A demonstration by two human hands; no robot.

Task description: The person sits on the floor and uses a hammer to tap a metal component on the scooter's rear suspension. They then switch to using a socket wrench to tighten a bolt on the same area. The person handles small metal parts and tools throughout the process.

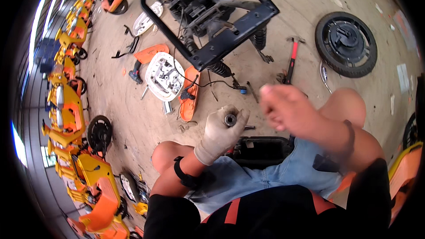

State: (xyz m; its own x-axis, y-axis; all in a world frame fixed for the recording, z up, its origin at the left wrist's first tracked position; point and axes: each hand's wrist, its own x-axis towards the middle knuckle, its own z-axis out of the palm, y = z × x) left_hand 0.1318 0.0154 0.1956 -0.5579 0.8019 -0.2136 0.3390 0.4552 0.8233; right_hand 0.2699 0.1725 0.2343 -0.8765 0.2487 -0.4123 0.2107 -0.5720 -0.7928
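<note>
My left hand (220, 132), in a pale work glove, is closed around a dark metal cylinder (230, 120). Its round end, with a hole in the middle, faces up between thumb and fingers; the rest is hidden in the palm. To the right, my bare right hand (287, 107) is raised and smeared by motion. Its fingers look partly curled, and whether anything is in them cannot be made out. Below both hands, between my knees, sits an open black box (261, 148). A hammer (292, 59) with a red and black handle lies beyond the right hand.
Ahead stands a stripped scooter frame (234, 35) with shock absorbers and hanging cables. A motor wheel (346, 44) lies at right. White cover (164, 76), orange panels (189, 95) and a cordless drill (135, 73) lie at left. Yellow scooters (66, 110) line the left side.
</note>
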